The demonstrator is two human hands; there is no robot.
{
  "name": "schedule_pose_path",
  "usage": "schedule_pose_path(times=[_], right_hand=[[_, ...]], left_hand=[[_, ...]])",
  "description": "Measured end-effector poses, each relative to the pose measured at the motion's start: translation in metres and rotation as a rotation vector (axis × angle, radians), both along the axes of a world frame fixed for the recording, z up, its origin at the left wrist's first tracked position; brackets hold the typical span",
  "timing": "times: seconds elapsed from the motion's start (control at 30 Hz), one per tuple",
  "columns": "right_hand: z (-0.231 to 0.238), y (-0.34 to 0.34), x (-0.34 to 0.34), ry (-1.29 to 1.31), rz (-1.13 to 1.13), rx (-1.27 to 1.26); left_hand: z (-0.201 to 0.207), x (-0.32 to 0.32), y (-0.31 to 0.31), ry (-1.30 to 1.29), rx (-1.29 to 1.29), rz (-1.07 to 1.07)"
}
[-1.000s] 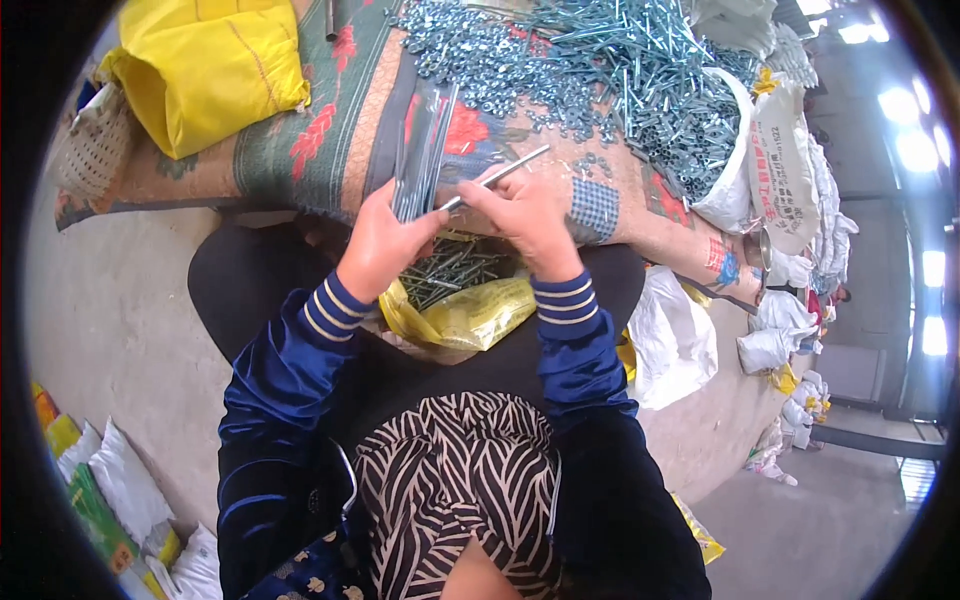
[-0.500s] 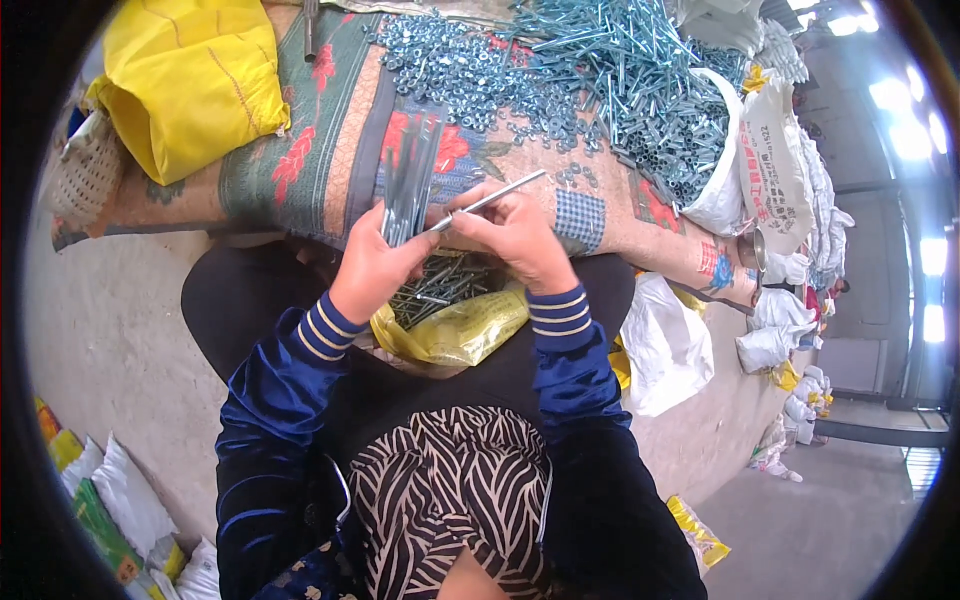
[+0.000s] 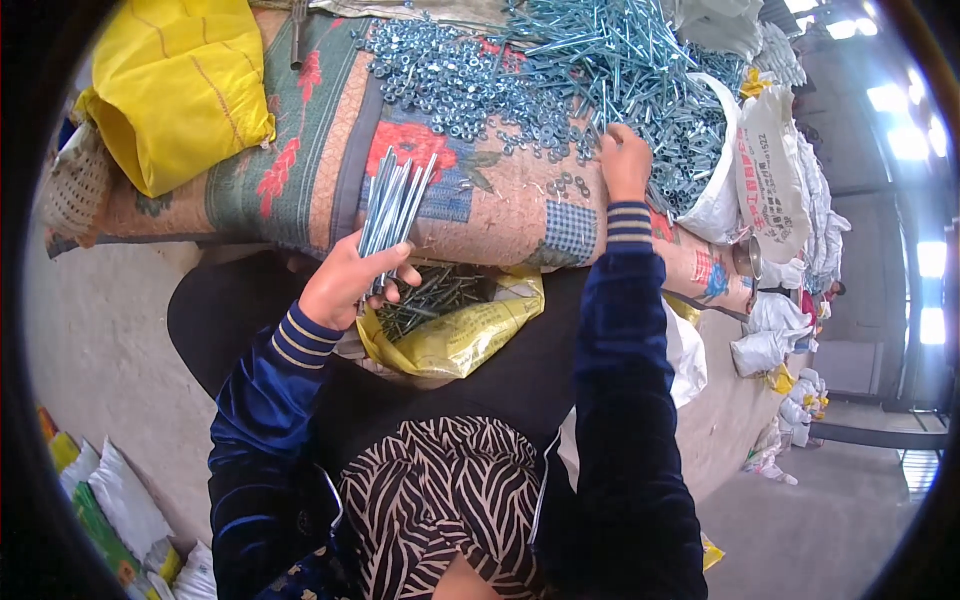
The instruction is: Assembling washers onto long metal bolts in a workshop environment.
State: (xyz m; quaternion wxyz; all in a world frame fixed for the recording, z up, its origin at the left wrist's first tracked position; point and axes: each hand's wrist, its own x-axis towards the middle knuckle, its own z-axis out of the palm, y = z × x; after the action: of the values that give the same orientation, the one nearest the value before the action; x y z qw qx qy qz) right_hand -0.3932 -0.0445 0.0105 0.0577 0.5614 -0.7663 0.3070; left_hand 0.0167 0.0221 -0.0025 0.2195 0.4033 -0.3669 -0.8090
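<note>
My left hand [image 3: 345,282] is wrapped round a bundle of thin, shiny metal rods [image 3: 396,205], which point up and away from me. Out to the right, my right hand [image 3: 626,165] reaches down to the edge of the heaped hardware. Its fingers are bent together, and whatever is between them is hidden. Beside it lie loose metal nuts [image 3: 455,85] and short metal tubes [image 3: 690,155]. A tangle of long rods [image 3: 590,45] is heaped behind. Below my hands a yellow plastic bag [image 3: 480,335] stands open between my legs, with more rods [image 3: 432,300] inside.
A patterned quilt [image 3: 520,225] covers the raised work surface. At its left end sits a yellow sack [image 3: 185,95], near a metal bar [image 3: 297,35]. An open white sack [image 3: 715,205] borders the tubes on the right. Filled sacks [image 3: 125,490] lie on the floor at lower left.
My right hand has left the bundle, where it held a single rod, and moved forward and right to the hardware pile. That rod no longer shows in it. The left hand keeps the bundle.
</note>
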Motion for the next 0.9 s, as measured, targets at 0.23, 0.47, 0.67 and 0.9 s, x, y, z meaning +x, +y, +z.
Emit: schedule_pose_path(times=[0.23, 0.47, 0.67, 0.9], right_hand=[[0.003, -0.015, 0.015, 0.649, 0.005, 0.110], [0.037, 0.047, 0.103, -0.832, 0.426, 0.222], [0.037, 0.072, 0.135, -0.469, 0.681, 0.159], [0.039, 0.089, 0.166, -0.701, 0.557, 0.177]], left_hand=[[-0.008, 0.006, 0.004, 0.051, -0.059, 0.050], [-0.002, 0.007, 0.006, 0.105, -0.044, -0.080], [-0.004, 0.007, 0.007, 0.169, -0.048, -0.178], [0.001, 0.008, 0.009, 0.178, -0.065, -0.198]])
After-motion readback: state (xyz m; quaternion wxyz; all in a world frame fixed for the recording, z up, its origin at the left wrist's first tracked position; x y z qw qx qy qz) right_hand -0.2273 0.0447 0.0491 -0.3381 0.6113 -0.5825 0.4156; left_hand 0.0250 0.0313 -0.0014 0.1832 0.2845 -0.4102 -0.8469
